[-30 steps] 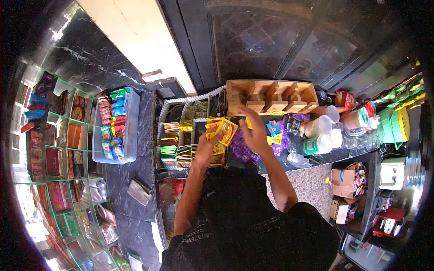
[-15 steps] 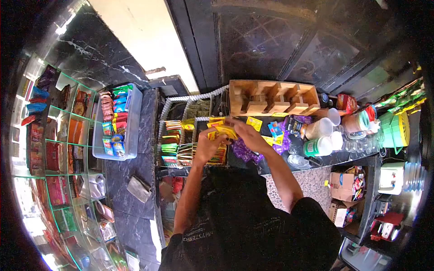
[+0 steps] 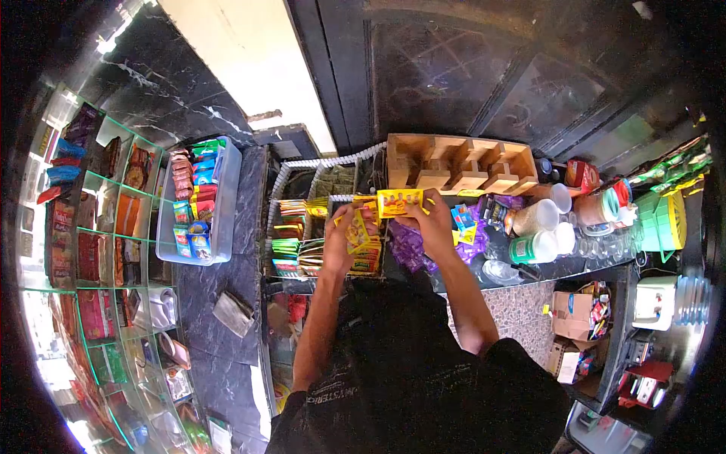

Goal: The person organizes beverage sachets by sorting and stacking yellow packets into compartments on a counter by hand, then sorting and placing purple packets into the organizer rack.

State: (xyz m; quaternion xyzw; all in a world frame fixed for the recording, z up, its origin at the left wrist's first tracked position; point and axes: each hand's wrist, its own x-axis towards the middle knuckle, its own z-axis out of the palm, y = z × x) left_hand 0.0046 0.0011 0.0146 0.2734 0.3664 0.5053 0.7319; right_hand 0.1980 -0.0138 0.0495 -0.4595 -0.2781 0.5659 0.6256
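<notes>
On the desk [image 3: 463,274], the wooden rack [image 3: 437,183] lies beyond your hands. Your right hand [image 3: 432,227] grips one yellow packet [image 3: 399,203], its long axis running left to right, just far-left of that hand. Your left hand [image 3: 338,240] pinches another packet [image 3: 358,231], pointing roughly near to far, along its right side.

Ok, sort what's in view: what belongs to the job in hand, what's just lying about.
Job in hand:
- yellow packaging in the left hand
- yellow packet in the right hand
- filed sachets, probably

Apparently just lying about:
- wooden organizer
- purple packets
- translucent bin
- green-labelled jar
</notes>
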